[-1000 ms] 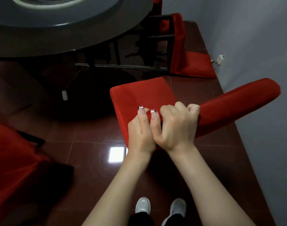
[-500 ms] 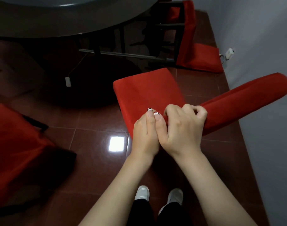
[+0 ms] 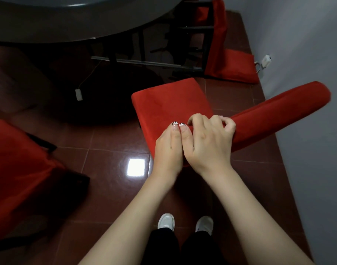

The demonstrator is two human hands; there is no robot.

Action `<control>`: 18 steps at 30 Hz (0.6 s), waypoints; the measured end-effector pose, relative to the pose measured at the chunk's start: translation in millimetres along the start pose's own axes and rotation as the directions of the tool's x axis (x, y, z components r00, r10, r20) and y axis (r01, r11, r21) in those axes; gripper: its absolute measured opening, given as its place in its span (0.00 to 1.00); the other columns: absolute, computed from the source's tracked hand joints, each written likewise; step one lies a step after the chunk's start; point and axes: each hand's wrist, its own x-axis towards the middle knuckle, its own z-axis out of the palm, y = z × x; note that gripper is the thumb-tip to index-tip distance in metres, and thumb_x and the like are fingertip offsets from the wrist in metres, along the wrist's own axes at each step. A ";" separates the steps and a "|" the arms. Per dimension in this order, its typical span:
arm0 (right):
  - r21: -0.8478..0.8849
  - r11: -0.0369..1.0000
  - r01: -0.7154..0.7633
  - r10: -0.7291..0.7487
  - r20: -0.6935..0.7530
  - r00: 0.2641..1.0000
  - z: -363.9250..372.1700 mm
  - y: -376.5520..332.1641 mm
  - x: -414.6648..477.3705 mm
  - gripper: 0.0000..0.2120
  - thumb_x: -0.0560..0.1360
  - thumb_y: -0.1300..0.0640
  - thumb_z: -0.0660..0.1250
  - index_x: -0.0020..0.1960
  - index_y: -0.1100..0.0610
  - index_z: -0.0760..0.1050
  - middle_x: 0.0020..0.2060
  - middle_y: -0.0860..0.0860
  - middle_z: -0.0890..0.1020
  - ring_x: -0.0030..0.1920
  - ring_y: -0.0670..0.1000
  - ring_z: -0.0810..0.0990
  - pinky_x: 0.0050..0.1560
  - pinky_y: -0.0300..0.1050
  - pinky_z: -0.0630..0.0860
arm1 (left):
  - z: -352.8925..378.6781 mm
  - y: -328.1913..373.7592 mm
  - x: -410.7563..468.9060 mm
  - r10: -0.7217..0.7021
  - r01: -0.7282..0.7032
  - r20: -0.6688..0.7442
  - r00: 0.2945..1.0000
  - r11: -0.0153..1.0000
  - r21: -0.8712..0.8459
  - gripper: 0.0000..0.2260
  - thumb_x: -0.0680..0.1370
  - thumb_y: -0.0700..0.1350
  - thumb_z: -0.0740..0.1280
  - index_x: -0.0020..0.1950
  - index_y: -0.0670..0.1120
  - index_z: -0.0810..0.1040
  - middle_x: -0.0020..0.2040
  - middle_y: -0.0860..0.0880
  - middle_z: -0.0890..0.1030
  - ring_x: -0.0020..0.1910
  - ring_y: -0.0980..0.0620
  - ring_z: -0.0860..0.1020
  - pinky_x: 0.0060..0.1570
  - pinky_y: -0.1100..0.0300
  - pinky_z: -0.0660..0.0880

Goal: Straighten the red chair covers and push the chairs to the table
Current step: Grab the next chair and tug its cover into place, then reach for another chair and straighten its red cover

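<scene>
Two bare hands are shown side by side, touching, at the rear edge of a chair seat. The right hand [image 3: 209, 144] is clenched, its fingers curled round a fold of the red soft-fabric chair cover [image 3: 171, 104] where seat meets back. The left hand [image 3: 168, 150] lies against it, thumb flat on top of the cloth and fingers tucked out of sight below, so a pinching grip is judged.

The cover is stretched over the seat and over the padded red backrest [image 3: 278, 111], which extends rightward beside a grey wall. The cloth is judged light, limp and easily bunched, and best taken at seams and corners. The chair is likely stiffer and heavier, and better pushed by its backrest.

The dark round tabletop [image 3: 68, 20] is seen well apart, beyond a glossy dark-red tiled floor [image 3: 110, 142].
</scene>
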 end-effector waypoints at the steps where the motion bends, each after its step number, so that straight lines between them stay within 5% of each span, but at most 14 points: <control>1: 0.006 1.000 -0.005 0.005 0.008 1.000 -1.1 -0.3 0.4 0.19 0.77 0.47 0.50 0.44 0.57 0.74 0.36 0.49 0.79 0.41 0.55 0.75 0.57 0.53 0.60 | -0.2 0.6 0.4 -0.010 0.010 0.001 1.000 1.000 -0.001 0.18 0.78 0.56 0.50 0.32 0.52 0.68 0.30 0.61 0.74 0.31 0.63 0.69 0.34 0.65 0.67; 8: 0.316 0.931 -0.181 0.128 0.182 0.975 -20.3 -0.5 11.0 0.12 0.79 0.44 0.57 0.52 0.52 0.71 0.43 0.44 0.77 0.52 0.51 0.75 0.58 0.45 0.56 | -15.8 15.0 5.6 -0.007 0.000 0.051 0.999 0.989 0.149 0.12 0.81 0.50 0.55 0.41 0.51 0.73 0.35 0.57 0.77 0.36 0.67 0.73 0.37 0.73 0.66; 13: 0.717 0.528 -0.455 0.283 0.357 0.890 -50.7 18.6 28.5 0.07 0.76 0.49 0.64 0.50 0.51 0.73 0.49 0.48 0.81 0.51 0.45 0.78 0.51 0.35 0.70 | -15.2 48.0 21.2 0.036 -0.049 0.073 0.997 0.982 0.183 0.04 0.79 0.48 0.62 0.50 0.51 0.76 0.43 0.61 0.77 0.43 0.73 0.73 0.42 0.79 0.65; 18: 0.800 0.354 -0.484 0.424 0.324 0.846 -73.1 56.8 27.2 0.03 0.76 0.54 0.66 0.49 0.48 0.72 0.49 0.52 0.82 0.47 0.45 0.79 0.49 0.38 0.73 | 14.8 86.5 32.2 0.088 -0.098 0.121 0.989 0.992 0.079 0.04 0.78 0.46 0.64 0.51 0.53 0.76 0.45 0.61 0.79 0.47 0.69 0.75 0.51 0.70 0.70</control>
